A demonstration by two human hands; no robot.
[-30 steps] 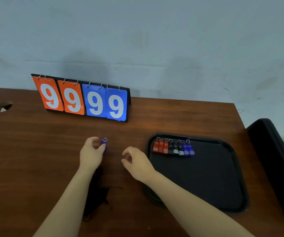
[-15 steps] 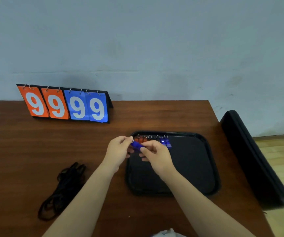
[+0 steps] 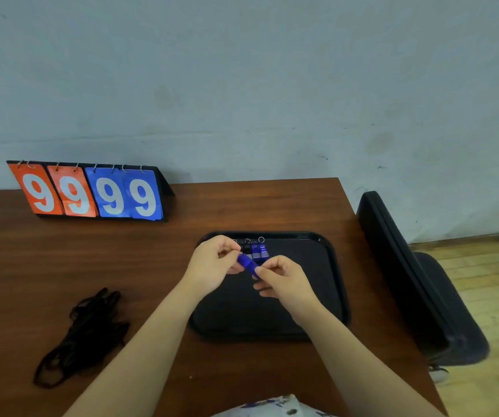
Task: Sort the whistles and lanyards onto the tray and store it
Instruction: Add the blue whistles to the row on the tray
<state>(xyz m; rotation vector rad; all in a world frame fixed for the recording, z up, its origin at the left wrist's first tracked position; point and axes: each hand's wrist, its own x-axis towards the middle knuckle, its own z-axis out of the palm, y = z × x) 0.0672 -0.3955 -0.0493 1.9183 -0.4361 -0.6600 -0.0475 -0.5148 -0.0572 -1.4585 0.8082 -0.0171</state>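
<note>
Closest in, at the bottom edge, a scrap of white cloth with a blue print (image 3: 272,407) shows between two bare forearms that reach out over a dark brown wood-grain tabletop (image 3: 62,266). Well to the left of the left hand (image 3: 212,266) and nearer than it, a loose tangle of thin black cord lanyards (image 3: 83,335) lies flat on the wood. The two hands meet above the far left part of a shallow black plastic tray with rounded corners (image 3: 317,260), which rests on the tabletop under the right forearm. Between them is a small translucent blue plastic whistle (image 3: 246,263), lifted off the tray and tilted. The left hand pinches its far end with curled fingertips, and the right hand (image 3: 284,278) grips its near end between thumb and forefinger, the other fingers bent beneath. Just beyond the hands, a short row of black and blue whistles with metal split rings (image 3: 258,251) lies side by side along the tray's far edge, its left end hidden by the left hand. Off to the right of the right hand, past the tabletop's edge, stands what looks like a black padded chair (image 3: 407,281) on a pale wood plank floor (image 3: 489,296). Far beyond the left hand, an orange and blue flip scoreboard reading 9999 (image 3: 92,194) stands at the tabletop's back edge, against a scuffed grey-blue plaster wall (image 3: 242,85).
</note>
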